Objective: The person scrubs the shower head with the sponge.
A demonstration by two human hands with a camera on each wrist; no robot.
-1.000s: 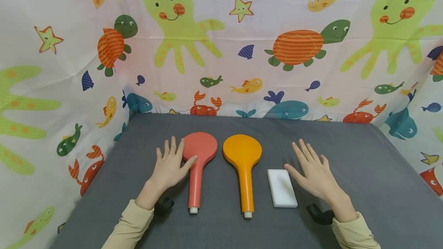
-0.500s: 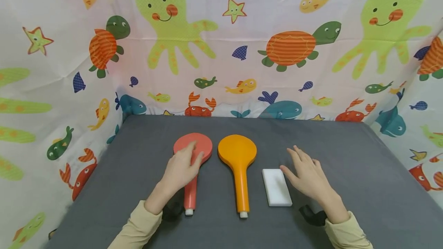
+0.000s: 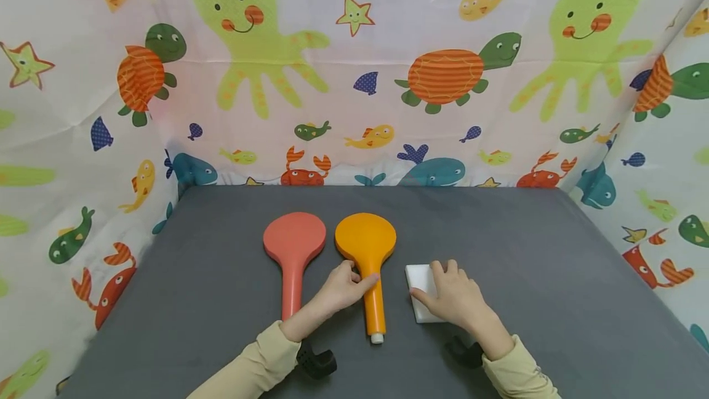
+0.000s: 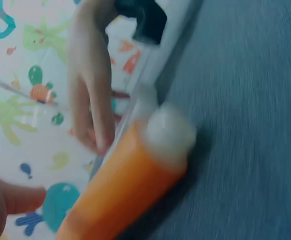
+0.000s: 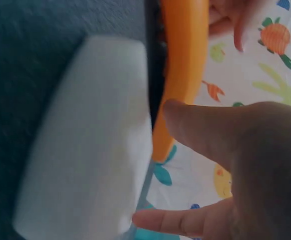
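In the head view my left hand (image 3: pixel 340 287) reaches over the upper handle of an orange paddle (image 3: pixel 367 236) with a round head and a white end cap. Its thumb crosses above the handle, and the other fingers are at the left side of the neck. The left wrist view shows that thumb (image 4: pixel 23 198) apart from the handle (image 4: pixel 120 185). Over a white rectangular block (image 3: pixel 419 277) hovers my right hand (image 3: pixel 458 295), covering its right part. In the right wrist view its thumb and a finger are spread beside the block (image 5: pixel 93 135); contact is unclear.
A coral-red paddle (image 3: pixel 295 239) lies left of the orange one, its handle end hidden by my left forearm. Black wrist straps (image 3: pixel 317 362) hang under both wrists. The grey table (image 3: pixel 221 276) is backed by a sea-animal curtain (image 3: pixel 354 66).
My left hand has gone from over the coral-red paddle rightward to the orange paddle's neck. My right hand has shifted left over the white block. The view has turned slightly.
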